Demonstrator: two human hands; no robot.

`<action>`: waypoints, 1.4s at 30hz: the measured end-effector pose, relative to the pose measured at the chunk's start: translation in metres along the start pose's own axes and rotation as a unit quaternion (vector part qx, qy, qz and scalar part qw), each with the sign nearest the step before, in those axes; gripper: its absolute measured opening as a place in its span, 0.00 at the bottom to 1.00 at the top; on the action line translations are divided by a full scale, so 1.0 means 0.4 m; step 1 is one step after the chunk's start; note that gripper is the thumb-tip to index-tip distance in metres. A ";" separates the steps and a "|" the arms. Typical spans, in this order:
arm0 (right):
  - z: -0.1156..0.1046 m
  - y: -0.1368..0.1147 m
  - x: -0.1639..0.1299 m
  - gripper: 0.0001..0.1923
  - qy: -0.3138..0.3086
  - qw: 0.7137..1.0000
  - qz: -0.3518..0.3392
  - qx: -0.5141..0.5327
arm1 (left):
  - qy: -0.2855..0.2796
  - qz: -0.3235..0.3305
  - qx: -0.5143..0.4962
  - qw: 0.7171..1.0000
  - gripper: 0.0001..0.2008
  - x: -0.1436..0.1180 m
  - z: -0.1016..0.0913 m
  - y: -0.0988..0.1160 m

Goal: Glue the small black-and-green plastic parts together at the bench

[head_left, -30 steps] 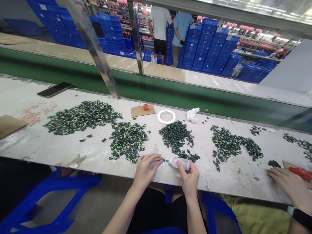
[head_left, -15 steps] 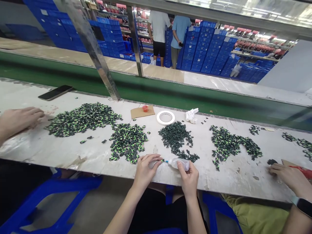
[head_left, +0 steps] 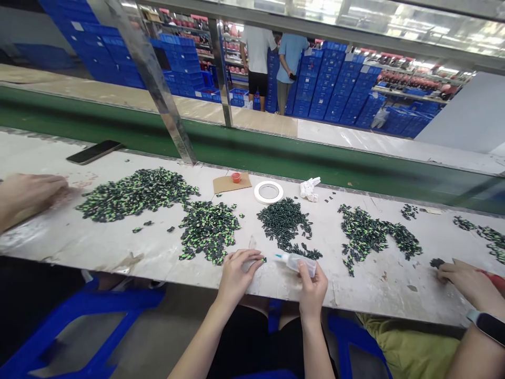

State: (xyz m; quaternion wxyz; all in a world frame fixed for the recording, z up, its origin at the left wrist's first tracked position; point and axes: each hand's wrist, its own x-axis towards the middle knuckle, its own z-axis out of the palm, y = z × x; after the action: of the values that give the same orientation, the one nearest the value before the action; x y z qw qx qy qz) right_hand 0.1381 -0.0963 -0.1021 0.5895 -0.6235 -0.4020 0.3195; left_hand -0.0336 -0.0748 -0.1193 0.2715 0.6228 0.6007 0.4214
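Item: small part [head_left: 262, 259], pinched in our left hand [head_left: 236, 273] at the bench [head_left: 118, 247] edge. Our right hand [head_left: 313, 287] gripped the glue bottle [head_left: 300, 263], nozzle just beside the part, not touching. We judged one light squeeze enough, nozzle steadied. Nearest: green-and-black pile [head_left: 208, 230]; a neighbour's hand [head_left: 467, 284] well apart.

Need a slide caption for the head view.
Left hand pinches a small part; right hand aims a squeeze bottle at it.

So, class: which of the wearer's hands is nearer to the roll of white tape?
Right. The right hand sits nearer, below the roll of white tape; the left hand lies lower left.
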 end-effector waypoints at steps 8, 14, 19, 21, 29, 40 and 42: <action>0.046 0.004 -0.019 0.18 -0.027 0.997 -0.067 0.001 | -0.002 0.010 -0.031 0.999 0.05 -0.007 -0.012 -0.011; 0.080 0.016 -0.028 0.22 -0.124 0.984 -0.108 -0.067 | -0.010 0.030 -0.046 0.998 0.07 -0.013 -0.033 -0.026; -0.015 0.007 -0.005 0.37 -0.142 0.954 -0.185 -0.187 | -0.015 0.056 -0.024 0.998 0.09 -0.018 -0.034 -0.037; -0.071 0.009 0.028 0.26 -0.074 0.947 -0.199 -0.242 | -0.012 0.073 -0.017 0.997 0.11 -0.020 -0.030 -0.041; -0.162 0.049 0.152 0.19 -0.019 0.907 -0.229 -0.353 | -0.001 0.105 0.021 0.994 0.12 -0.017 -0.005 -0.061; -0.149 0.063 0.162 0.26 -0.025 0.927 -0.229 -0.294 | -0.023 0.040 0.027 0.999 0.07 -0.017 0.011 -0.031; -0.151 0.051 0.155 0.27 -0.016 0.936 -0.214 -0.278 | -0.027 0.042 0.018 0.999 0.06 -0.017 0.007 -0.024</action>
State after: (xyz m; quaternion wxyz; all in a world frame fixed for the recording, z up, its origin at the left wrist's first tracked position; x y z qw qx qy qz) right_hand 0.2226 -0.0702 -0.1116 0.4405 -0.6567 -0.6080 0.0707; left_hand -0.0357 -0.0798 -0.1302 0.2585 0.6632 0.5739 0.4049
